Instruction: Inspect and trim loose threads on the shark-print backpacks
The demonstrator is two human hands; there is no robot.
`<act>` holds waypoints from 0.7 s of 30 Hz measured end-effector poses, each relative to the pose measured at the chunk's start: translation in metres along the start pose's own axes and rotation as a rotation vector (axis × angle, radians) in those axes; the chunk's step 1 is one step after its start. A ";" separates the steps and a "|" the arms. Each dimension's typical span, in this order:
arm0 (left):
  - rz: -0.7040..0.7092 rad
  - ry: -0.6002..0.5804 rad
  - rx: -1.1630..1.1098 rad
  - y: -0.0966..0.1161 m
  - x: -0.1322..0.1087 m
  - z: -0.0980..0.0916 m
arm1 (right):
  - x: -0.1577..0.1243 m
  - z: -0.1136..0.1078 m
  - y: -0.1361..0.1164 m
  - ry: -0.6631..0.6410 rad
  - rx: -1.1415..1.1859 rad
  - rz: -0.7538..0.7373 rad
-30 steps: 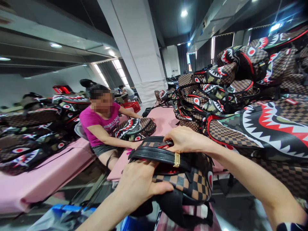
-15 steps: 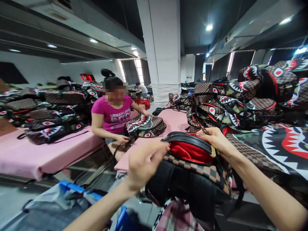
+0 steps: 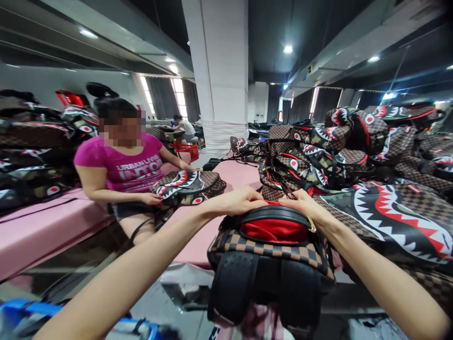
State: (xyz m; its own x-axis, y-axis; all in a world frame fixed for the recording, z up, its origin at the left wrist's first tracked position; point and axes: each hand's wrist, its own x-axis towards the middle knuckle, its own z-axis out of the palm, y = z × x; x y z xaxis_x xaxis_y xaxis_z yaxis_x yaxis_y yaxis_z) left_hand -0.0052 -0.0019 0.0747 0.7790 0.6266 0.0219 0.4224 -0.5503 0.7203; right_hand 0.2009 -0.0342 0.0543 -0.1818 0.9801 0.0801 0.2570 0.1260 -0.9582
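Pink worktable [image 3: 231, 175] runs far ahead, shark-print bags [image 3: 318, 151] heaped on the right; checkered backpack [image 3: 272, 252] sits near you, top open, red lining [image 3: 276, 231] showing; your left hand [image 3: 238, 200] and right hand [image 3: 303, 206] both pinch its far rim; mouth not yet zipped.

Hands: your left hand [image 3: 235, 200] and right hand [image 3: 306, 208] meet at the bag's [image 3: 272, 257] 12 o'clock rim; you cannot tell whether either pinches it.
Bag: the inside is hidden below the red lining [image 3: 276, 231]; the 6 o'clock end is cut off.
Forearms: your left forearm [image 3: 141, 269] leaves the view at 7 o'clock, your right forearm [image 3: 382, 278] at 4 o'clock.
Co-worker [image 3: 123, 170]: face blurred; lower legs hidden behind your left forearm.
Pile [image 3: 389, 222]: at 3 o'clock, cut off by the edge.
Stack [image 3: 28, 151]: at 9 o'clock, blurred and cut off.
Far person [image 3: 184, 127]: at 11 o'clock, too small to make out.
Blue thing [image 3: 21, 309]: at 7 o'clock, cut off; what it is cannot be told.
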 end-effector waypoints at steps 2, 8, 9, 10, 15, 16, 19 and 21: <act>-0.012 0.074 -0.131 -0.005 -0.001 0.008 | 0.000 0.003 0.002 -0.009 0.032 -0.001; -0.162 0.163 -0.367 -0.018 0.007 0.014 | 0.005 0.006 0.009 -0.075 0.124 0.103; -0.158 0.174 -0.304 -0.016 0.007 0.012 | 0.005 0.005 0.009 -0.067 0.125 0.100; -0.138 0.226 -0.211 -0.013 0.005 0.011 | 0.005 0.005 0.009 -0.058 0.126 0.090; 0.176 0.830 0.323 0.024 -0.028 0.032 | 0.005 0.000 0.005 -0.065 0.094 0.044; 0.245 0.708 0.396 0.031 -0.034 0.041 | 0.005 0.000 0.005 -0.075 0.077 0.035; 0.216 0.124 0.475 0.041 -0.035 0.057 | 0.009 0.003 0.006 -0.077 0.049 -0.010; 0.096 -0.179 0.364 0.039 -0.023 0.055 | 0.015 0.008 0.006 -0.102 0.044 -0.048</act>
State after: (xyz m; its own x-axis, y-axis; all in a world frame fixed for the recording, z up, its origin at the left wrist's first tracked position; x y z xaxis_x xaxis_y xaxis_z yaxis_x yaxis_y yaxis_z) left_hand 0.0188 -0.0680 0.0638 0.8774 0.4750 -0.0671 0.4554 -0.7807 0.4280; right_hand 0.1921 -0.0202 0.0478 -0.2891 0.9521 0.0998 0.2044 0.1632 -0.9652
